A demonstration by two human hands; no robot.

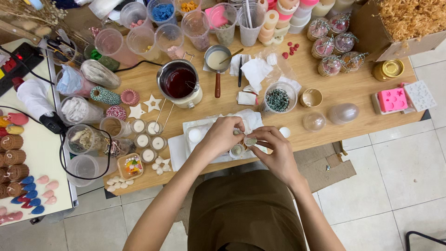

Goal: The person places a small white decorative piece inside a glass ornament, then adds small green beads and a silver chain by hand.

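Note:
Both my hands meet over a white tray (194,124) at the near edge of a wooden table (325,83). My left hand (222,135) and my right hand (269,145) pinch a small round clear ornament half with pale filling (251,140) between their fingertips. A second small filled round piece (237,150) sits just below the fingers on the tray. A white ball (194,135) lies on the tray to the left, another white ball (285,132) on the table to the right.
A metal pot of dark red wax (180,82) stands behind the tray, with a small saucepan of cream wax (217,59). Several clear cups, twine spools (105,95), small candles (142,140), clear dome halves (343,113), a pink mould (393,99) and a box of straw (409,18) crowd the table.

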